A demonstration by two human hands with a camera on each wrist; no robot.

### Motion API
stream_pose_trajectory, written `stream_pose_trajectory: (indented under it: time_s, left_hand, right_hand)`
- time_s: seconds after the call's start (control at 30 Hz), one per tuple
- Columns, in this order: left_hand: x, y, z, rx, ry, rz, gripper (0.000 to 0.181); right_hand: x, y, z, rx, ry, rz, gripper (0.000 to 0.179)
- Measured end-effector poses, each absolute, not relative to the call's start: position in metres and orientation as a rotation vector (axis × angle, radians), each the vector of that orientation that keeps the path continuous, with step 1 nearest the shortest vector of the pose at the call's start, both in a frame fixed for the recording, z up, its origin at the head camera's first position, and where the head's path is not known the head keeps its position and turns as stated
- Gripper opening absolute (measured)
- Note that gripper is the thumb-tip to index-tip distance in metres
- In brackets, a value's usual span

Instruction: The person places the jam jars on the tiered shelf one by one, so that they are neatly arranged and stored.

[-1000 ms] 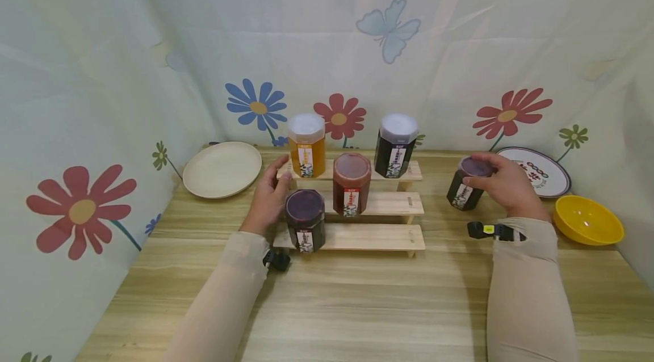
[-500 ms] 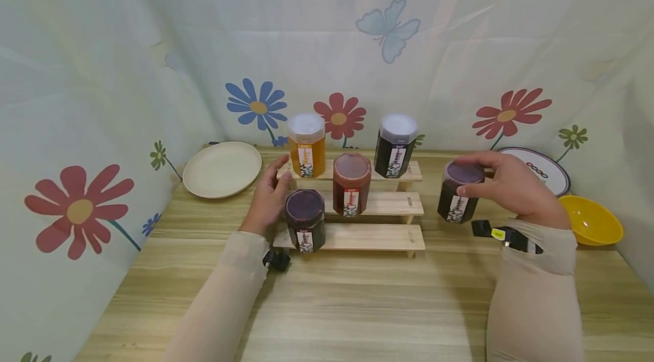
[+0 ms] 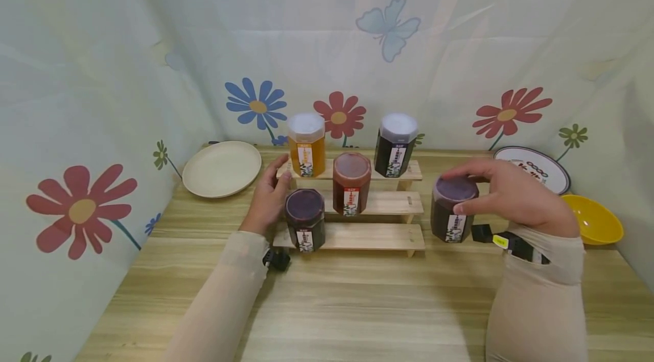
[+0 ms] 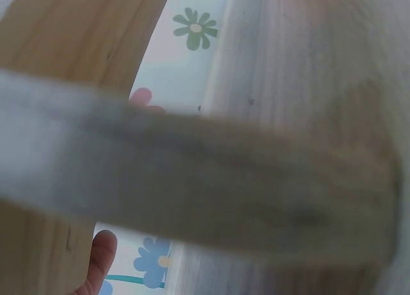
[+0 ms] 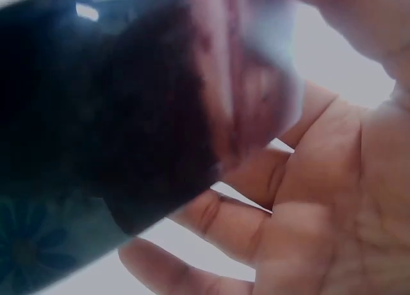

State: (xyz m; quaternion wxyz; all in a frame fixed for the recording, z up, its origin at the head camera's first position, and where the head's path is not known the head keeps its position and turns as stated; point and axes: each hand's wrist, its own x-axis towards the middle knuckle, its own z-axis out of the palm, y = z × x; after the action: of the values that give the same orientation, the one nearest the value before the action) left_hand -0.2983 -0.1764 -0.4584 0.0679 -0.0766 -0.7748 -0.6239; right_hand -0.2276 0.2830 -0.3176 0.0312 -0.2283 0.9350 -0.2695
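In the head view my right hand [image 3: 511,194] holds a dark purple octagonal jar [image 3: 452,226] by its lid end, thumb in front and fingers behind. The jar is to the right of a three-tier wooden rack [image 3: 378,237]; up close it fills the left of the right wrist view. My left hand [image 3: 268,197] grips the rack's left end near the top tier; part of its hold is hidden. On the rack stand an amber jar [image 3: 311,158] and a black jar [image 3: 390,158] on top, a red jar [image 3: 352,180] in the middle, and a dark jar [image 3: 306,220] on the lowest tier.
A cream plate [image 3: 222,169] lies at the back left of the wooden table [image 3: 357,311]. At the back right are a patterned oval plate [image 3: 554,172] and a yellow bowl [image 3: 600,223]. A flowered curtain [image 3: 306,27] hangs behind.
My right hand has brought the purple jar toward me and a little left, away from the oval plate. The left hand and the rack have stayed in place.
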Motion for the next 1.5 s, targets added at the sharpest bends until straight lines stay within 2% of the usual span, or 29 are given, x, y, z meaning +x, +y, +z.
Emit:
stream_pose_trajectory:
  time_s: [0.47,0.77,1.0,1.5]
  left_hand:
    - [-0.3,-0.176,-0.456,-0.196,-2.347,-1.91,0.052]
    - [-0.283,-0.171,-0.429,-0.184,-2.372,-1.935,0.052]
    - [-0.279,-0.169,-0.425,-0.185,-2.361,-1.948,0.052]
    - [-0.302,-0.176,-0.461,-0.223,-2.321,-1.916,0.053]
  right_hand:
    - [-0.231,0.257,-0.323,-0.897,2.688,-0.914,0.048]
    - [-0.236,0.243,-0.327,-0.942,2.635,-0.873,0.05]
    - [-0.24,0.235,-0.334,-1.01,2.654,-0.84,0.053]
    - [-0.241,0.231,-0.337,-0.973,2.588,-0.902,0.058]
